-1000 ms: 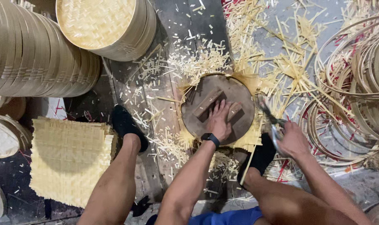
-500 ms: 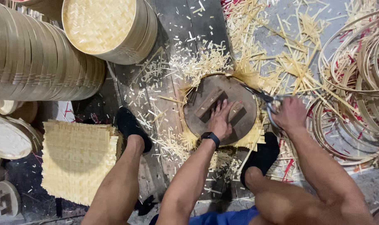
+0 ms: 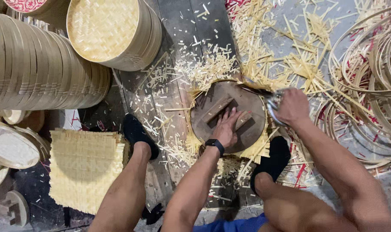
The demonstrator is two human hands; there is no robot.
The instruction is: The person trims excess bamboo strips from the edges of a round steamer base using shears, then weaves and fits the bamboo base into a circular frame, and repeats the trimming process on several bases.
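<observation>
Two bare hands work at a round dark wooden disc (image 3: 247,129) lying flat on the floor between the person's feet. Left hand (image 3: 226,127) rests palm down on the disc, fingers spread open across two wooden bars (image 3: 217,109) fixed to its top; a black watch (image 3: 215,145) sits on that wrist. Right hand (image 3: 292,106) is closed around shears (image 3: 272,103) at the disc's right edge, their metal showing just left of the knuckles. A woven bamboo mat (image 3: 257,148) lies under the disc, its pale frayed edge sticking out at the lower right and at the top. Short bamboo offcuts (image 3: 204,64) litter the dark floor planks above and left of the disc, with longer strips (image 3: 298,60) piled to the upper right. Black shoes stand on either side: one (image 3: 137,134) well to the left of the disc, the other (image 3: 270,161) just below its right edge. Bare legs and a strip of blue shorts (image 3: 230,225) fill the bottom of the view. Farther left lies a square stack of woven mats (image 3: 85,169). Above it, a long stack of round bamboo steamer frames (image 3: 40,68) lies on its side, and a single round woven tray (image 3: 113,32) sits at the top. Loose bamboo hoops (image 3: 367,86) are heaped along the right edge.
</observation>
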